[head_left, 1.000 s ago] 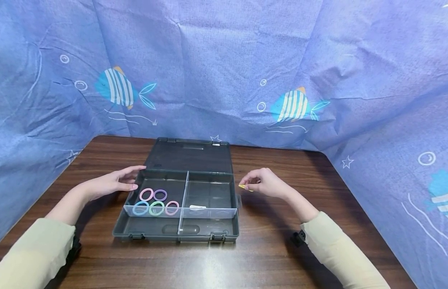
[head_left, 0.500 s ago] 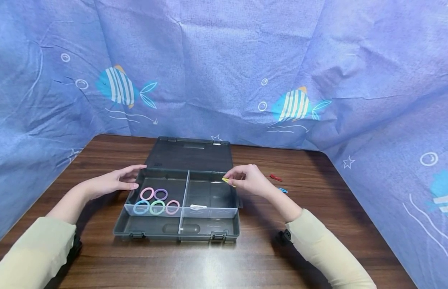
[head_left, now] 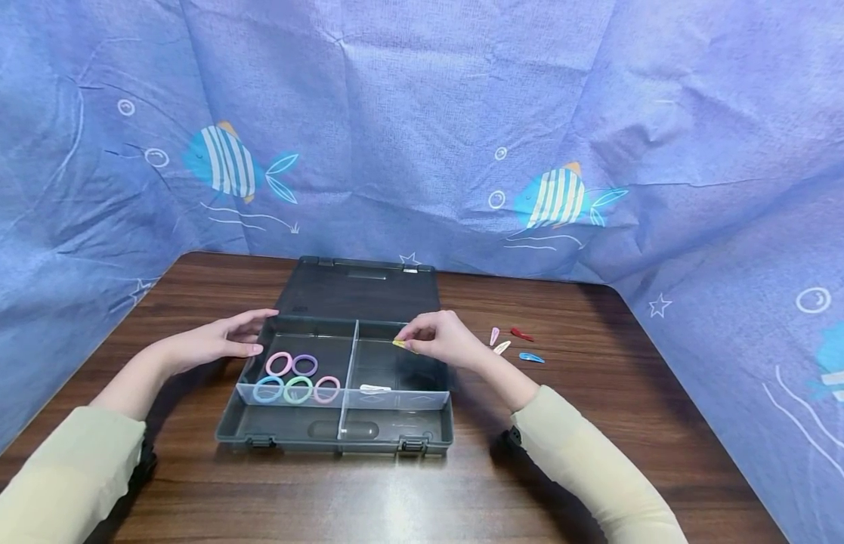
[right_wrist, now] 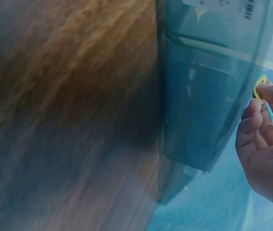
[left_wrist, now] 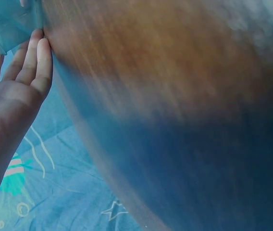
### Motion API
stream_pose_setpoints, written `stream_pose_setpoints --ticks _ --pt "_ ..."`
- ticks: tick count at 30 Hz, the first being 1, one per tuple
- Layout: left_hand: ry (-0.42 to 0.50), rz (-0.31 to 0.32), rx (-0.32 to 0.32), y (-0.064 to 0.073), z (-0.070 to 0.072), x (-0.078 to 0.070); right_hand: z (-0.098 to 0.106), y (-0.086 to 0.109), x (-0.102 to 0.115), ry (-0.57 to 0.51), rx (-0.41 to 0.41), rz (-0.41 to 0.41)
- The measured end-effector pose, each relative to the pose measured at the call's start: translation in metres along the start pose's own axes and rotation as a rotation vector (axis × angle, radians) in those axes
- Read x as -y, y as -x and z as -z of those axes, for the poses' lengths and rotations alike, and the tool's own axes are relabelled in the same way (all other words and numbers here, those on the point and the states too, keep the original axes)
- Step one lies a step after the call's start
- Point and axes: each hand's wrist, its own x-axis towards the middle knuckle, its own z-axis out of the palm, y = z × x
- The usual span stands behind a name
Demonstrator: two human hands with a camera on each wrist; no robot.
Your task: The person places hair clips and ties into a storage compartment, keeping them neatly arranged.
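Observation:
My right hand (head_left: pixel 443 338) pinches a yellow snap hair clip (right_wrist: pixel 260 89) between thumb and index finger, over the back right compartment of a grey see-through divided box (head_left: pixel 281 438). A white hair clip (head_left: pixel 375 389) lies in that compartment, at the front divider. Several hair ties, among them a purple one (head_left: pixel 304 366) and a green one (head_left: pixel 298 390), lie in the back left compartment. On the box's left side, my left hand (head_left: pixel 214 344) rests at the rim with fingers extended; in the left wrist view its fingertips touch the wall.
The box's lid (head_left: pixel 362 291) lies folded back behind it. Right of the box, a pink clip (head_left: pixel 494 336), a red clip (head_left: pixel 521 334), a cream clip (head_left: pixel 502 347) and a blue clip (head_left: pixel 532 357) lie on the wooden table (head_left: pixel 598 423). A blue fish-print curtain (head_left: pixel 422 136) hangs behind.
My right hand has carried the yellow hair clip leftward from beside the box to over its back right compartment, uncovering the clips on the table. The left hand keeps its place.

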Motion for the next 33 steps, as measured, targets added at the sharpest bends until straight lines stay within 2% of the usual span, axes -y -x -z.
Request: stream_pose_setpoints --ticks 7,17,26,33 --pt "-0.004 0.004 -0.004 0.000 0.001 0.000 -0.016 -0.013 -0.004 0.083 0.070 0.056" --pt "-0.005 0.013 -0.001 0.001 0.001 -0.001 -0.034 -0.023 -0.005 0.086 0.212 -0.028" --pt "0.000 0.009 0.006 -0.001 0.001 0.000 -0.046 -0.027 -0.007 0.147 0.289 -0.009" --pt "-0.003 0.006 -0.004 0.000 0.000 -0.001 -0.049 -0.029 -0.008 0.173 0.309 -0.020"
